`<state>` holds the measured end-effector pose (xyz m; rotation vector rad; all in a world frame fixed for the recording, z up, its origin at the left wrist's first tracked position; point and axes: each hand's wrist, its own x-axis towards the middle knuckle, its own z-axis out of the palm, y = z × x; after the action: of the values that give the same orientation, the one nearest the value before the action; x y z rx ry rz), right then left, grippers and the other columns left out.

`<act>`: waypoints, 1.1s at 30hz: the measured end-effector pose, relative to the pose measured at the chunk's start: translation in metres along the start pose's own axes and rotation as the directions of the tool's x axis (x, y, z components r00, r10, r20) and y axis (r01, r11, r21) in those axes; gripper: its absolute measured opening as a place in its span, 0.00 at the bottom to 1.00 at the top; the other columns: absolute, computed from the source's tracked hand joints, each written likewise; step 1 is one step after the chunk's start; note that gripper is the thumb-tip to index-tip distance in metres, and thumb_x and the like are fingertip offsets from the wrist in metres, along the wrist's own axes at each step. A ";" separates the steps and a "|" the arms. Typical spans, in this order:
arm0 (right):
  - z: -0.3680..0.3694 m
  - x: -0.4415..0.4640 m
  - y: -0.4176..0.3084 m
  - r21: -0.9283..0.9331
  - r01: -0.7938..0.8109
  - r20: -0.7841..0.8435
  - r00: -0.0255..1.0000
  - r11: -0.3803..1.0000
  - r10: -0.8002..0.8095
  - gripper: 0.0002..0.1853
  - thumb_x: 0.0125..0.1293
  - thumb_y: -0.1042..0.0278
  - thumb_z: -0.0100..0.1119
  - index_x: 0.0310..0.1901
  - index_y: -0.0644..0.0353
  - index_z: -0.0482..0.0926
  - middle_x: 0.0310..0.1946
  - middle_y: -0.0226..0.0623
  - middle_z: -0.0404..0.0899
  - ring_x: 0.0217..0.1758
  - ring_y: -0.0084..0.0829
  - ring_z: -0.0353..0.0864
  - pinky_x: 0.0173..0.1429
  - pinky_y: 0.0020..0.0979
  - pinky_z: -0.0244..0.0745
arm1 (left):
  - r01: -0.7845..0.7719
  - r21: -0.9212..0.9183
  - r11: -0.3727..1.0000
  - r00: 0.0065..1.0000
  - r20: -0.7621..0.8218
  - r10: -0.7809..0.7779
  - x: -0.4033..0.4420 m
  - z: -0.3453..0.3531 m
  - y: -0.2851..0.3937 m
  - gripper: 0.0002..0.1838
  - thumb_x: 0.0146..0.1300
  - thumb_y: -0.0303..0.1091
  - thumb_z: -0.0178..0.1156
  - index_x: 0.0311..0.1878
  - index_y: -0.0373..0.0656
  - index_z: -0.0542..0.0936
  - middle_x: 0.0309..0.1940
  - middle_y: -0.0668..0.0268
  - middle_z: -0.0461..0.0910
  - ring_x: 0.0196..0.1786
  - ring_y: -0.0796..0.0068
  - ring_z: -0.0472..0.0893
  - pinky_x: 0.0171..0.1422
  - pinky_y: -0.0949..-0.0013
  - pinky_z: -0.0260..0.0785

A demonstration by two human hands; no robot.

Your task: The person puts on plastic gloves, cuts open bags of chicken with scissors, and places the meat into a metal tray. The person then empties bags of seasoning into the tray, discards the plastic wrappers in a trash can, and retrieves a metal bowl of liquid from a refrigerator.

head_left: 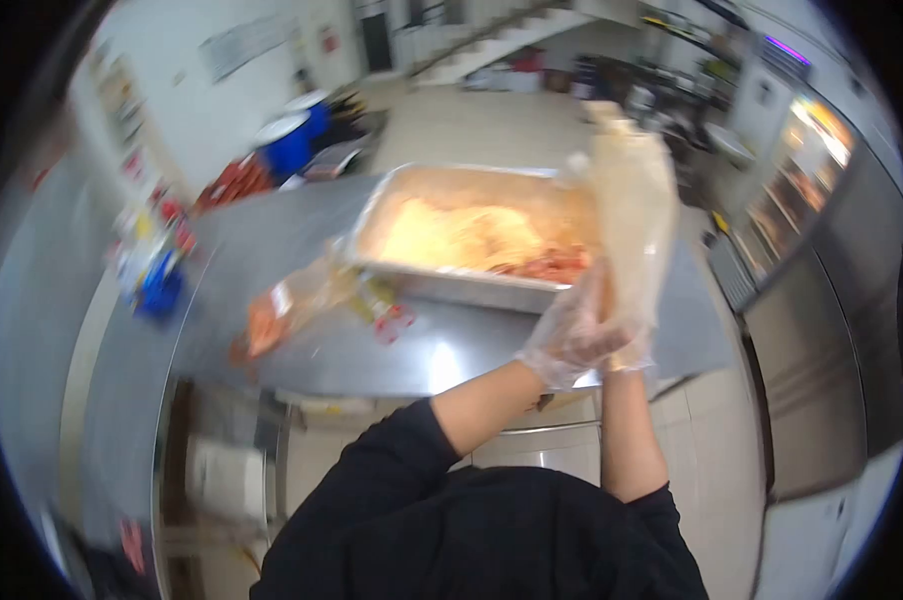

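Both of my hands wear clear plastic gloves and hold a tall, pale plastic bag (634, 200) upright at the right end of a deep metal tray (452, 284). My left hand (577, 335) wraps around the bag's lower left side. Low on the bag, my right hand (630, 352) grips it, its fingers mostly hidden by the bag and blur. What the bag contains cannot be made out. Inside the tray lies yellow-orange powder (452, 232), with reddish meat-like pieces (552, 264) at the near right corner.
The tray stands on a steel table (372, 345). Left of it lie a clear bag with orange contents (272, 318) and a small clear bag with red bits (384, 308). Blue drums (287, 148) stand beyond the table. A steel refrigerator (812, 345) is at right.
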<state>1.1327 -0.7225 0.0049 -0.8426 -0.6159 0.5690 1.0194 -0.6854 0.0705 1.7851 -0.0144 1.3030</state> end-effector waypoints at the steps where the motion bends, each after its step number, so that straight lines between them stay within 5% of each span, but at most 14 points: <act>1: -0.017 -0.001 0.001 0.070 -0.009 -0.036 0.999 0.998 0.011 0.21 0.61 0.66 0.50 0.54 0.63 0.64 0.47 0.39 0.71 0.47 0.31 0.71 0.51 0.32 0.68 | 0.025 -0.056 0.998 1.000 -0.015 -0.025 -0.001 0.014 -0.009 0.31 0.57 0.42 0.57 0.58 0.37 0.58 0.48 0.56 0.70 0.53 0.68 0.69 0.56 0.67 0.62; 4: -0.070 -0.015 0.000 0.248 0.002 -0.174 0.984 0.969 0.042 0.20 0.61 0.67 0.50 0.53 0.65 0.66 0.44 0.40 0.72 0.44 0.31 0.74 0.47 0.32 0.72 | 0.246 -0.267 0.932 0.968 0.017 -0.251 -0.004 0.062 -0.021 0.34 0.54 0.33 0.60 0.60 0.37 0.54 0.49 0.58 0.69 0.51 0.71 0.70 0.53 0.71 0.64; 7: -0.080 -0.017 -0.057 0.467 0.056 -0.529 0.818 0.883 0.228 0.22 0.59 0.63 0.55 0.53 0.65 0.66 0.41 0.38 0.74 0.39 0.29 0.75 0.40 0.29 0.74 | 0.452 -0.369 0.812 0.892 0.151 -0.427 0.000 0.129 -0.034 0.31 0.55 0.28 0.59 0.60 0.37 0.56 0.48 0.61 0.70 0.48 0.76 0.71 0.50 0.76 0.66; 8: -0.093 -0.027 -0.078 0.296 0.032 -0.586 0.795 0.955 0.155 0.25 0.57 0.61 0.58 0.54 0.64 0.66 0.42 0.37 0.74 0.39 0.28 0.76 0.39 0.28 0.74 | 0.502 -0.376 0.779 0.865 0.195 -0.463 0.001 0.152 -0.038 0.29 0.55 0.27 0.57 0.59 0.37 0.57 0.48 0.61 0.71 0.46 0.77 0.72 0.48 0.78 0.66; 12: -0.227 -0.041 -0.099 0.282 0.272 -0.570 0.819 0.920 -0.068 0.24 0.58 0.61 0.57 0.54 0.61 0.65 0.47 0.38 0.72 0.46 0.30 0.75 0.42 0.32 0.74 | 0.574 -0.444 0.688 0.818 0.340 -0.464 -0.003 0.269 -0.032 0.18 0.57 0.26 0.55 0.51 0.37 0.69 0.40 0.66 0.75 0.40 0.81 0.73 0.44 0.78 0.67; 18: -0.396 -0.070 -0.181 0.185 0.007 -0.662 0.740 0.983 0.119 0.26 0.59 0.55 0.52 0.57 0.54 0.60 0.52 0.37 0.68 0.49 0.34 0.71 0.45 0.36 0.70 | 0.662 -0.443 0.605 0.746 0.472 -0.470 -0.019 0.470 -0.099 0.16 0.58 0.30 0.55 0.50 0.38 0.71 0.38 0.66 0.76 0.38 0.80 0.72 0.42 0.75 0.66; 22: -0.495 -0.073 -0.227 0.140 -0.175 -0.724 0.653 0.975 0.221 0.28 0.58 0.57 0.52 0.58 0.43 0.53 0.53 0.39 0.65 0.48 0.41 0.70 0.44 0.43 0.68 | 0.620 -0.276 0.734 0.784 0.234 -0.575 0.027 0.549 -0.135 0.18 0.58 0.36 0.55 0.50 0.38 0.70 0.37 0.63 0.76 0.39 0.76 0.73 0.42 0.72 0.66; 25: -0.572 -0.051 -0.222 0.253 -0.167 -0.692 0.657 0.953 0.299 0.28 0.58 0.58 0.54 0.58 0.46 0.54 0.52 0.39 0.65 0.45 0.39 0.71 0.41 0.41 0.69 | 0.661 -0.053 0.748 0.749 0.114 -0.653 0.072 0.545 -0.165 0.22 0.59 0.43 0.54 0.51 0.38 0.69 0.36 0.59 0.77 0.38 0.73 0.74 0.41 0.70 0.66; 28: -0.614 0.013 -0.236 0.247 -0.219 -0.626 0.707 0.944 0.328 0.26 0.58 0.59 0.54 0.56 0.49 0.57 0.49 0.39 0.68 0.41 0.38 0.73 0.38 0.40 0.70 | 0.566 0.229 0.792 0.824 -0.135 -0.550 0.110 0.535 -0.222 0.23 0.59 0.46 0.53 0.49 0.37 0.71 0.38 0.59 0.76 0.39 0.69 0.74 0.43 0.68 0.66; 32: -0.672 0.112 -0.258 -0.159 -0.399 -0.643 0.736 0.903 0.212 0.19 0.58 0.54 0.54 0.48 0.54 0.67 0.40 0.38 0.74 0.37 0.37 0.75 0.36 0.38 0.71 | 0.429 0.295 0.854 0.875 -0.370 -0.312 0.157 0.479 -0.287 0.22 0.60 0.45 0.51 0.50 0.36 0.71 0.46 0.58 0.74 0.48 0.64 0.72 0.54 0.68 0.62; 33: -0.700 0.135 -0.259 -0.313 -0.431 -0.640 0.754 0.846 0.147 0.19 0.58 0.53 0.53 0.45 0.56 0.69 0.38 0.39 0.75 0.37 0.37 0.75 0.36 0.38 0.71 | 0.536 0.197 0.821 0.783 -0.479 -0.396 0.166 0.466 -0.306 0.19 0.61 0.42 0.51 0.50 0.38 0.72 0.45 0.58 0.74 0.48 0.65 0.72 0.55 0.68 0.61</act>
<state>1.7660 -1.1233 -0.1095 -1.5053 -0.0052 0.4111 1.5927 -0.7309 -0.0180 1.5787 0.8905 1.3273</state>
